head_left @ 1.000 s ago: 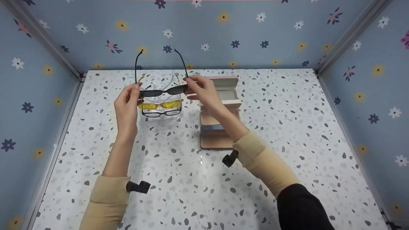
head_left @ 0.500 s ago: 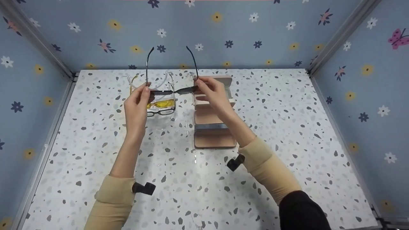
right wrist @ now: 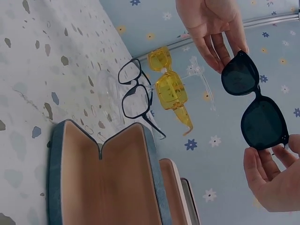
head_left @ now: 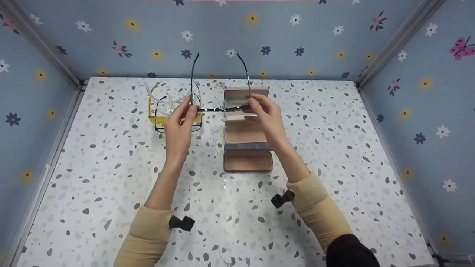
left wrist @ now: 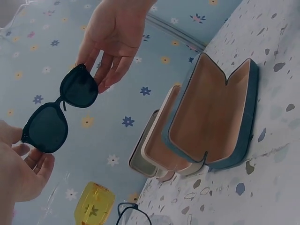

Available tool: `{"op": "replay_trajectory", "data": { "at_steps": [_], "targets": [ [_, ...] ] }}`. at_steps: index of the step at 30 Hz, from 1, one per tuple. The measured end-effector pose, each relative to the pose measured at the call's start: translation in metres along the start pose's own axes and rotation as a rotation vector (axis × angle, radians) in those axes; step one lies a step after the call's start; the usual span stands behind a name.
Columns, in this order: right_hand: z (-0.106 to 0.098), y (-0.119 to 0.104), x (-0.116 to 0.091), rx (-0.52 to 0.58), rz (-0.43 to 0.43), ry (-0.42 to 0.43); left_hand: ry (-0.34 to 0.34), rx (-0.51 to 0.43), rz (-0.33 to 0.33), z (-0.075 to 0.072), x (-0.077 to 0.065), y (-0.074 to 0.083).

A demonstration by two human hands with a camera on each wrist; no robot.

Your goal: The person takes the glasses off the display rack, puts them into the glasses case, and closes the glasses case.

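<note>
Sunglasses [head_left: 210, 109] with dark lenses and black frames hang above the table, their temples unfolded and pointing away from me. My left hand [head_left: 179, 128] pinches them at the left hinge between thumb and fingers. At the other hinge, the thumb and fingers of my right hand [head_left: 270, 120] grip the frame. Both lenses [right wrist: 239, 75] face the right wrist camera, unobstructed. Behind my left hand lie yellow glasses [right wrist: 171, 90] and black-framed glasses [right wrist: 136, 101], partly hidden in the head view. Under and below my right hand are open glasses cases, the nearest one blue outside with a tan lining [head_left: 248, 161].
A pale case with a tan lining [head_left: 243, 133] stands behind the blue one, and another with a grey-green lining [left wrist: 144, 150] is farthest back. Clear glasses [head_left: 150, 90] lie at the back left. Flowered panels [head_left: 237, 37] enclose the speckled table [head_left: 326, 148].
Both hands have carried the sunglasses rightward, from over the other glasses toward the cases. The lenses have tipped and look nearly edge-on in the head view. The grip is unchanged.
</note>
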State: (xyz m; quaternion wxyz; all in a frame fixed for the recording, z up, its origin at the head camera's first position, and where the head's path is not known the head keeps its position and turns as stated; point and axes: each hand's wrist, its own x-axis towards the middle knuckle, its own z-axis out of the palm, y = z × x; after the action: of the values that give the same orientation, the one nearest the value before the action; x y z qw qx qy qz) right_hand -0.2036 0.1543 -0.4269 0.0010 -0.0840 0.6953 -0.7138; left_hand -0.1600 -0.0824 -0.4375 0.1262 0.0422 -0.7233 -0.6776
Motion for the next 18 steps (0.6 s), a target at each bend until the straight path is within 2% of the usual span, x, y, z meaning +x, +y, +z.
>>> {"op": "replay_trajectory", "data": {
  "at_steps": [7, 18],
  "targets": [
    [-0.016, 0.008, -0.009, 0.007, -0.015, 0.065, -0.033, -0.007, 0.093, 0.02, -0.007, -0.005],
    [-0.031, 0.022, -0.031, -0.009, -0.017, 0.144, -0.069, -0.049, 0.134, 0.039, -0.024, -0.026]
  ]
}}
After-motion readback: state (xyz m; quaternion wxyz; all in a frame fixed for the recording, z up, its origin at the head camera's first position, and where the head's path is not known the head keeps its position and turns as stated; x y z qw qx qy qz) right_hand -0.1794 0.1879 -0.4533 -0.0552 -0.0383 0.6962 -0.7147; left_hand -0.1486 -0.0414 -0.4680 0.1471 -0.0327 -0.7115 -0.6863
